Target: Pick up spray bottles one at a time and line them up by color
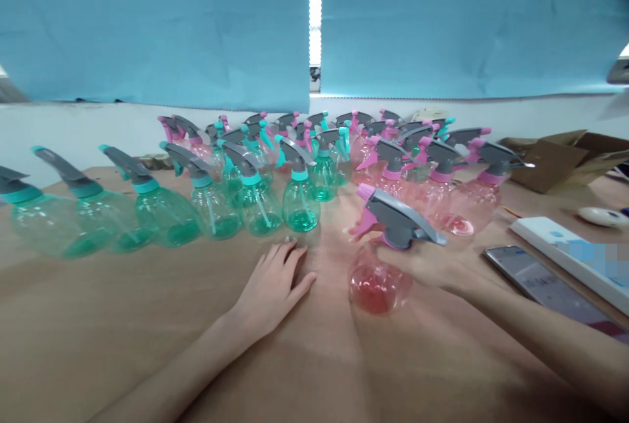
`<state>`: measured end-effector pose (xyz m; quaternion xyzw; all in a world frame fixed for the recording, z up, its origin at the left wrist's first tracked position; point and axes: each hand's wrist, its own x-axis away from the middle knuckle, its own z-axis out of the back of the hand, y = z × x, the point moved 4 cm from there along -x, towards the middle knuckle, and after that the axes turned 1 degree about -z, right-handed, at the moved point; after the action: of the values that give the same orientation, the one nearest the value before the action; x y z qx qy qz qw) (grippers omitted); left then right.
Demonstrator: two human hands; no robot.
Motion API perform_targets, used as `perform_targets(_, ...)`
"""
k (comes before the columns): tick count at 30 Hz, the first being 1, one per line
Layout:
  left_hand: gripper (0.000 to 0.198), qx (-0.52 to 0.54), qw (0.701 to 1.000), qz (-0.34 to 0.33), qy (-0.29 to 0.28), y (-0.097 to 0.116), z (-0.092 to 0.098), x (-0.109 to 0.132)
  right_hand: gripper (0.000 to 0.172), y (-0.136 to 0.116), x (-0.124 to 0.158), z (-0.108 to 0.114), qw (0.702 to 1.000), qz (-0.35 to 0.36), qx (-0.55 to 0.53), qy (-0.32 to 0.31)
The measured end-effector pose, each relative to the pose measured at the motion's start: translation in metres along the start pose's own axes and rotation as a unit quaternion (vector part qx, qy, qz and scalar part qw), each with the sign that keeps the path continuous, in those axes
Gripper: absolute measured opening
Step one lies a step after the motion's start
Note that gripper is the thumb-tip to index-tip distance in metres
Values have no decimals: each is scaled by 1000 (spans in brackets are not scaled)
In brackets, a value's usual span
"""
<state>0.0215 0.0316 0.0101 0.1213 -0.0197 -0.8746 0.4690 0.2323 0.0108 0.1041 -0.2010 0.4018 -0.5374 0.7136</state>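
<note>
The left hand [272,287] and right hand [425,264] are bare, and so are both forearms as far as the picture shows them. The arms are slender, with narrow wrists. The left hand's fingers [285,259] are long and thin, with short, pale nails. The right hand is blurred, its nails too unclear to tell.
</note>
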Motion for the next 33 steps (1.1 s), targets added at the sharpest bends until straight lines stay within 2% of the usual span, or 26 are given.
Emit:
perform_targets(3, 42, -4, 1000, -4, -2, 0, 0, 0, 23, 8, -3, -7, 995, 1, -88, -40)
perform_targets(7, 44, -1, 1000, -1, -9, 0, 0, -1, 36, 14, -7, -10, 994, -1, -96, -56)
perform_targets(10, 43, 1, 1000, -1, -4, -1, -1, -1, 41, 16, -6, -12, 994, -7, -104, -37)
perform_targets(14, 42, 3, 1000, -9, 12, -1, -2, -1, 39, 13, -2, -12, 992, 16, -122, 19)
perform_targets(16, 42, 2, 1000, -11, 12, -1, -1, -1, 40, 11, 1, -10, 995, 12, -89, 32)
perform_targets(20, 43, 7, 1000, -12, 16, -2, -1, -1, 38, 7, 7, -2, 997, 33, 58, 32)
perform_targets(23, 43, 6, 1000, -12, 20, -3, -1, -2, 36, 5, 15, 4, 993, 57, 100, 22)
perform_targets(25, 43, 2, 1000, -12, 22, -3, -2, -2, 41, 6, 23, 7, 990, 58, 126, 18)
perform_targets(28, 42, 0, 1000, -11, 21, -3, -2, -3, 51, 8, 34, 11, 983, 40, 178, 31)
perform_targets(30, 43, -1, 1000, -8, 18, -3, -3, -3, 52, 13, 36, 10, 978, 15, 204, 41)
perform_targets(33, 43, -2, 1000, -7, 17, -3, -3, -3, 50, 21, 26, 2, 973, -11, 224, 48)
